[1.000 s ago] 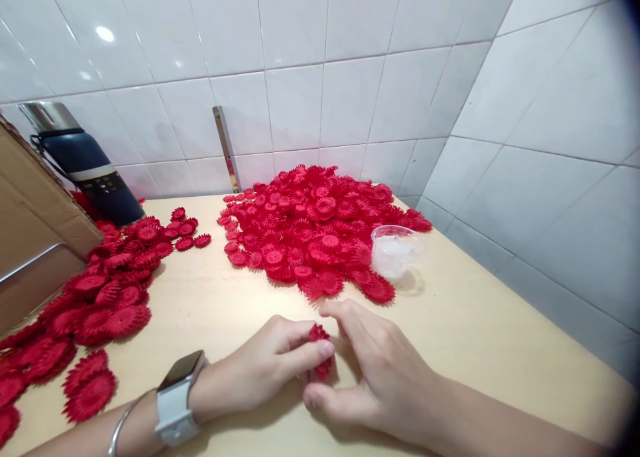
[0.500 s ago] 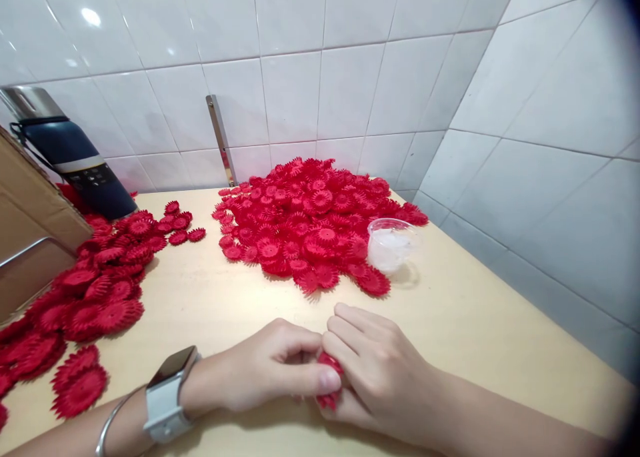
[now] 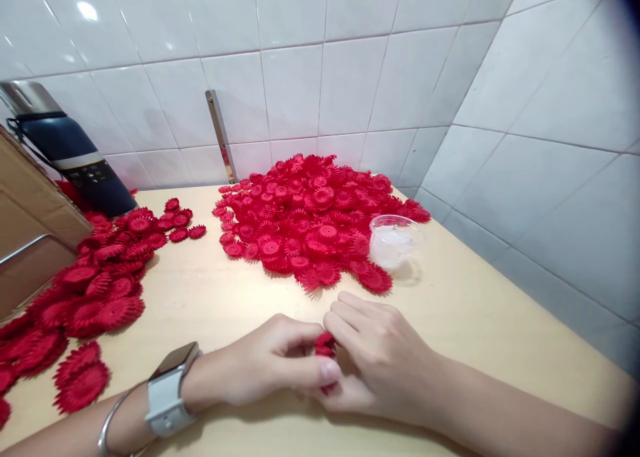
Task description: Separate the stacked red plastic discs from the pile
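Observation:
Near the front of the table, my left hand [image 3: 285, 357] and my right hand [image 3: 373, 357] meet and grip a red felt flower [image 3: 325, 345] between them. It looks folded or curled, and the fingers cover most of it. My left thumb presses across its front, while the right fingers curl over its far side. Just beyond my hands lies a large heap of red toothed felt flowers [image 3: 300, 223]. A clear plastic cup [image 3: 393, 243] with whitish contents stands at the heap's right edge.
More red flowers [image 3: 117, 313] are strewn along the left side, beside a cardboard box [image 3: 35, 223]. Behind them a dark blue flask [image 3: 83, 153] leans in view. A metal strip [image 3: 219, 133] rests against the white tiled wall [image 3: 295, 90]; another tiled wall borders the right.
The red flower shows differently between my fingers, more of it now above my left thumb and less below. Both hands stay together in nearly the same place. The view has shifted slightly.

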`<move>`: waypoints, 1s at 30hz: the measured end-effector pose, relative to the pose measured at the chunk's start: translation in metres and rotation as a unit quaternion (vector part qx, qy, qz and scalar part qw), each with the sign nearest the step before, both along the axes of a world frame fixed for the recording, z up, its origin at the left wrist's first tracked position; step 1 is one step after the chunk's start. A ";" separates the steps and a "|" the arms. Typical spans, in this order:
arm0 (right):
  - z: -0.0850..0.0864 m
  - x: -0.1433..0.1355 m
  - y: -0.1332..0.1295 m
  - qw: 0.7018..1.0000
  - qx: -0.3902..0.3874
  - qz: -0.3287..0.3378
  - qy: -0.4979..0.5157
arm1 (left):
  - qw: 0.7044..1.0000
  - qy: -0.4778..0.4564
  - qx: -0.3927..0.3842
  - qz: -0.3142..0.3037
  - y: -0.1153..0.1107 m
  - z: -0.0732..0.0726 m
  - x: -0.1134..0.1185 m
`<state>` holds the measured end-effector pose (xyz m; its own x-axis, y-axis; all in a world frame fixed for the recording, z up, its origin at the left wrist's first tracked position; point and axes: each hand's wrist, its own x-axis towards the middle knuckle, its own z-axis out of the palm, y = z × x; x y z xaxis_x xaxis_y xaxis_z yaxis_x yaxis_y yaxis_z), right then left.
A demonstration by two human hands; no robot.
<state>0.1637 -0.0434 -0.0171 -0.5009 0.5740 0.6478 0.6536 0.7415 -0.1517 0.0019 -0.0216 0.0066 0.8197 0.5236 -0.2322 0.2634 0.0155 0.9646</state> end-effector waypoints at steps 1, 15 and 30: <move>0.000 -0.001 0.001 1.000 -0.009 -0.009 0.009 | 1.000 -0.002 -0.004 0.013 0.000 -0.001 0.000; 0.007 -0.004 -0.004 1.000 0.015 -0.019 -0.009 | 0.999 0.005 0.032 0.033 -0.003 -0.003 0.002; 0.006 0.002 -0.003 0.998 0.041 0.043 -0.002 | 0.996 -0.049 -0.065 0.029 0.003 -0.001 -0.001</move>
<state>0.1652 -0.0460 -0.0110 -0.5494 0.4730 0.6887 0.5870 0.8051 -0.0847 0.0007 -0.0188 0.0056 0.8111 0.5416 -0.2209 0.1622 0.1545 0.9746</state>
